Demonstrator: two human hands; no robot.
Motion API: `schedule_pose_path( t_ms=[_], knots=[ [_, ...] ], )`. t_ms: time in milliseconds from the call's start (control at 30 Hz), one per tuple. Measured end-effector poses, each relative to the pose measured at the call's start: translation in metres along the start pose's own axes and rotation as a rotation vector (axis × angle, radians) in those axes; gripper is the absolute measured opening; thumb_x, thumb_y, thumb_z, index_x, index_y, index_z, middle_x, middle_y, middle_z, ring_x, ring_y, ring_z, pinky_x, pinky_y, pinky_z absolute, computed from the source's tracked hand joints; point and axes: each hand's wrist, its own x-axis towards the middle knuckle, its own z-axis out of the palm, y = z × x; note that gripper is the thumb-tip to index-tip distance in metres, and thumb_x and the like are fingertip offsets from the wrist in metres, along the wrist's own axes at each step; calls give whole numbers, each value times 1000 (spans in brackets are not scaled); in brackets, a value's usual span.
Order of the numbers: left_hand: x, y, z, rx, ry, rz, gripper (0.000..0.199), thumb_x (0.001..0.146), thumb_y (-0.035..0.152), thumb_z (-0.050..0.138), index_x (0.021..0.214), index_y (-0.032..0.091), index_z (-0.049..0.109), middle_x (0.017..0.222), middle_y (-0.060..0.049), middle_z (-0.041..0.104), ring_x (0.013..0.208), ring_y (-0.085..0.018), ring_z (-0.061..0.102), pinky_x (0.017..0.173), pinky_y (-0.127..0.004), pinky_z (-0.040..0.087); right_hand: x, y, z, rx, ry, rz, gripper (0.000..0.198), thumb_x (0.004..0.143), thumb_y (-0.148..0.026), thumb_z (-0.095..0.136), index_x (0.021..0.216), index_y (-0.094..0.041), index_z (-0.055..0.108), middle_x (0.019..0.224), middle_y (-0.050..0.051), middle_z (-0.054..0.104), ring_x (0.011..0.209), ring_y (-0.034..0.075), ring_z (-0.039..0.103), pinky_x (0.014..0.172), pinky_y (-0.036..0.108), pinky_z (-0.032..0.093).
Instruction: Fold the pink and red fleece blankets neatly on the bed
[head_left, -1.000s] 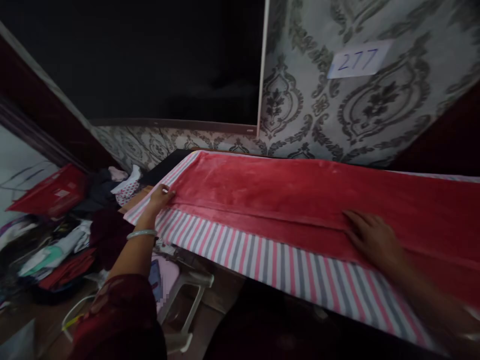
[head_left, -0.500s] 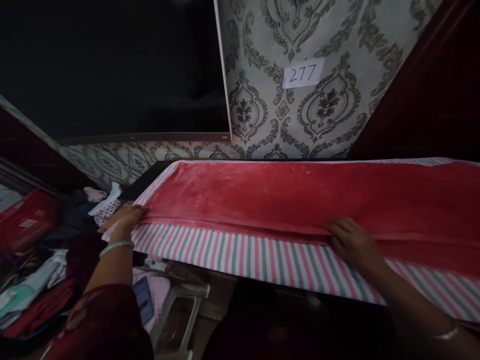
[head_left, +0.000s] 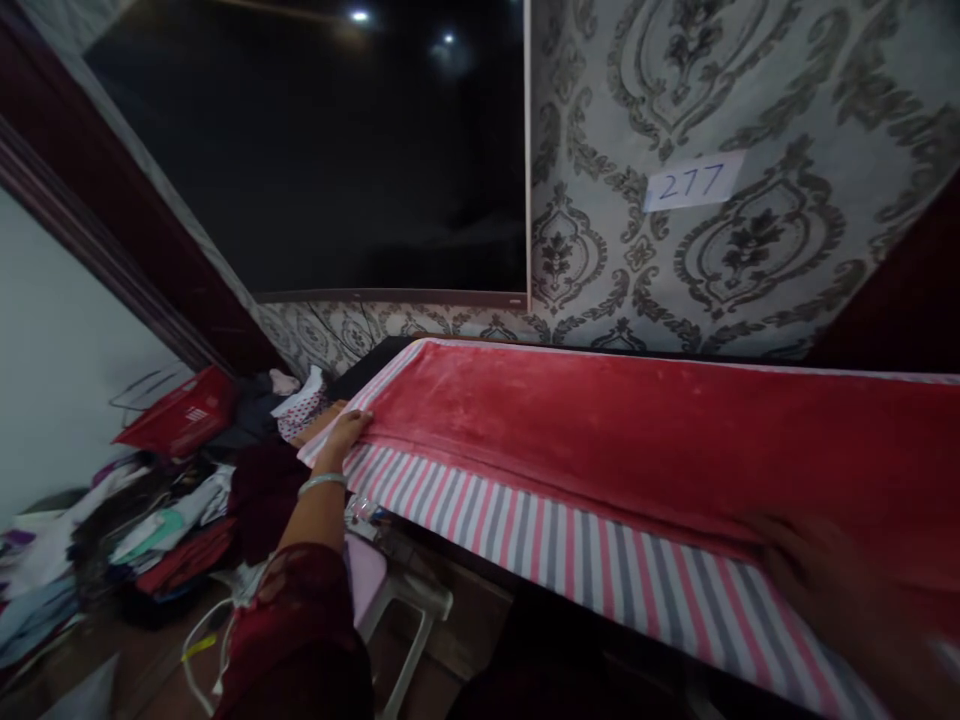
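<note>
A red plush blanket (head_left: 585, 425) lies spread long and flat over a pink, grey and white striped cloth (head_left: 525, 530), whose border shows along the front and left. At the left front corner, my left hand (head_left: 345, 437) has its fingers closed on the blanket's edge, over the striped cloth. Farther right along the front edge, my right hand (head_left: 832, 585) rests at the blanket's fold. Motion smears it, so its grip is unclear.
A large dark television (head_left: 360, 160) hangs on the patterned wall above. Clothes (head_left: 187, 510) and a red basket (head_left: 180, 410) are heaped at the left. A pale plastic stool (head_left: 412, 600) stands below the front edge.
The view has swung left, showing more of the clothes pile. My left hand stays at the blanket's left corner, while my right hand has slid rightward along the front fold.
</note>
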Motion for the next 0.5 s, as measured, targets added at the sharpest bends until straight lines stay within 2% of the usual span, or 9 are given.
schedule_pose_path(
  t_ms=[100, 200, 367, 500],
  knots=[
    [3, -8, 8, -99, 19, -59, 26, 77, 30, 70, 60, 21, 53, 56, 4, 51, 58, -16, 54, 56, -26, 43, -4, 7, 2, -30, 36, -96, 22, 90, -32, 51, 95, -30, 72, 92, 8, 74, 81, 31, 71, 73, 48, 60],
    [4, -12, 14, -175, 38, -97, 31, 73, 31, 71, 58, 23, 45, 52, 6, 42, 50, -12, 44, 52, -25, 37, -6, 8, 0, -79, 8, -83, 23, 90, -30, 50, 92, -24, 72, 93, 10, 74, 84, 30, 70, 77, 46, 58],
    [6, -14, 15, -216, 33, -134, 27, 73, 24, 71, 58, 21, 48, 53, 6, 44, 50, -10, 40, 50, -24, 32, -1, 3, -3, -128, -29, -100, 31, 92, -36, 47, 92, -18, 73, 88, 11, 73, 81, 29, 68, 74, 43, 58],
    [7, -17, 16, -231, 18, -153, 24, 80, 23, 69, 63, 18, 52, 56, 6, 45, 50, -9, 42, 51, -23, 34, -1, 3, -3, -122, -39, -93, 33, 92, -36, 47, 94, -17, 73, 90, 12, 73, 84, 29, 68, 79, 43, 56]
  ],
)
